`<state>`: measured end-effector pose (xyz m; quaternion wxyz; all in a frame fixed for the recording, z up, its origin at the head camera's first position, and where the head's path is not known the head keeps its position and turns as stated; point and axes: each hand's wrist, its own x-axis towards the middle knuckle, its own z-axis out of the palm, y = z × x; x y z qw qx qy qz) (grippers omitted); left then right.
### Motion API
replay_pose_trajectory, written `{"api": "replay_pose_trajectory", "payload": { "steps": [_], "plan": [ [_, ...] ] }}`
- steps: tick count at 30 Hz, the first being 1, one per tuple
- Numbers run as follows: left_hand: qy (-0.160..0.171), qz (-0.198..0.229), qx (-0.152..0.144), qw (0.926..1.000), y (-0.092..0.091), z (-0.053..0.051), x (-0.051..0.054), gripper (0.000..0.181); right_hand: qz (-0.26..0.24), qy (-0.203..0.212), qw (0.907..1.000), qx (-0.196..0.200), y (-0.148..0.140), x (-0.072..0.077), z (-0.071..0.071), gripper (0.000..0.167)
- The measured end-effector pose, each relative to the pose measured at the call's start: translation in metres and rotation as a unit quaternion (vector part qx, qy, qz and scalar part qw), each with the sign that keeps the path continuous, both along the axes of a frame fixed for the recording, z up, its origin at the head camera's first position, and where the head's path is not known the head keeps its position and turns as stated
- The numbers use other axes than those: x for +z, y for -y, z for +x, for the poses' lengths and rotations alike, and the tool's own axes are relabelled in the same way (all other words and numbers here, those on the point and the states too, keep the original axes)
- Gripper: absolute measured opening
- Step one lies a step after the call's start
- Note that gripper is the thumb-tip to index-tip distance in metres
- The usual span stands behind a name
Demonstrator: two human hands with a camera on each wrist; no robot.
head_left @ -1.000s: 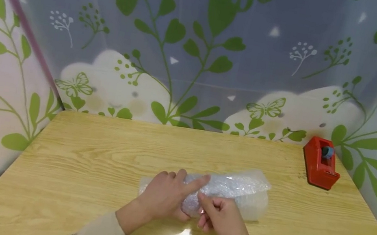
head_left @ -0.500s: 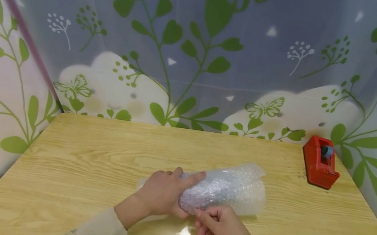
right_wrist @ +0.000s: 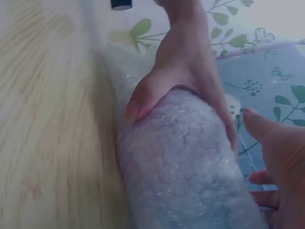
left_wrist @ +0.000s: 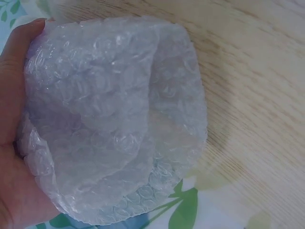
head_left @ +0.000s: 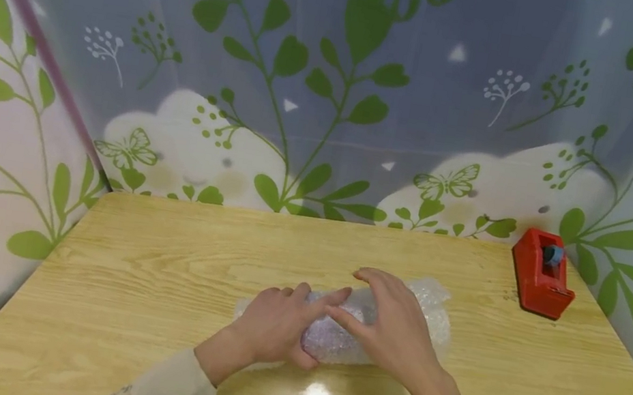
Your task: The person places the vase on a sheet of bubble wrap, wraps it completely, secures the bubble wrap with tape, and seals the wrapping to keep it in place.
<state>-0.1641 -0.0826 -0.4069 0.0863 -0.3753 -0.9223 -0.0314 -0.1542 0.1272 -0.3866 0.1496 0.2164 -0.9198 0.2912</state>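
A bundle rolled in bubble wrap (head_left: 331, 339) lies across the table, something pale violet-blue showing faintly through the layers. My left hand (head_left: 273, 325) grips its left part, thumb on the near side and fingers over the far side, as the right wrist view also shows. Over the bundle's middle is my right hand (head_left: 398, 326), thumb and fingers spread apart; whether it touches the wrap is hard to tell. In the left wrist view the loose end of the bubble wrap (left_wrist: 174, 90) forms a hollow, overlapping tube. What is inside stays hidden.
A red tape dispenser (head_left: 540, 278) with a small blue roll stands at the back right of the wooden table (head_left: 162, 228). Patterned curtains (head_left: 333, 90) with green leaves hang behind and along both sides. Light glares off the table's near edge.
My right hand has let go of the wrap's near edge and moved up over the bundle, its fingers spreading. The left hand has kept its grip, while the bundle's right end shifted slightly.
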Motion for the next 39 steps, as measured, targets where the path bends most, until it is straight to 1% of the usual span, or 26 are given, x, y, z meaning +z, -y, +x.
{"api": "replay_pose_trajectory", "payload": {
  "steps": [2,3,7,9,15,24,30,34,39],
  "plan": [
    [0.006,-0.002,-0.001,1.0,-0.001,0.0,-0.001,0.105,0.039,0.024,0.9989,-0.002,0.0,-0.005,-0.003,0.074],
    [0.009,-0.002,-0.001,1.0,-0.001,0.0,-0.002,0.106,0.052,0.03,0.9982,-0.002,-0.001,-0.008,-0.004,0.076],
    [0.018,0.001,0.002,0.9998,-0.002,-0.001,-0.002,0.108,0.075,0.024,0.9969,0.006,-0.003,-0.017,-0.007,0.075],
    [0.017,0.001,0.002,0.9998,-0.003,-0.002,-0.002,0.108,0.075,0.023,0.9969,0.01,-0.005,-0.018,-0.009,0.073],
    [0.008,-0.009,-0.002,0.9999,-0.005,-0.003,0.002,0.106,0.068,0.042,0.9965,0.024,-0.012,-0.017,-0.009,0.073],
    [0.004,-0.011,-0.006,0.9999,-0.006,-0.004,0.005,0.101,0.056,0.036,0.9967,0.047,-0.016,-0.022,-0.009,0.077],
    [0.023,-0.008,-0.006,0.9997,-0.004,-0.005,0.006,0.101,0.065,0.02,0.9963,0.053,-0.015,-0.026,-0.009,0.085],
    [0.038,-0.003,-0.003,0.9993,-0.002,-0.006,0.005,0.101,0.071,0.012,0.9956,0.06,-0.014,-0.026,-0.01,0.086],
    [0.054,0.002,0.0,0.9985,-0.002,-0.006,0.003,0.101,0.082,0.013,0.9942,0.069,-0.014,-0.023,-0.011,0.086]
  ]
}}
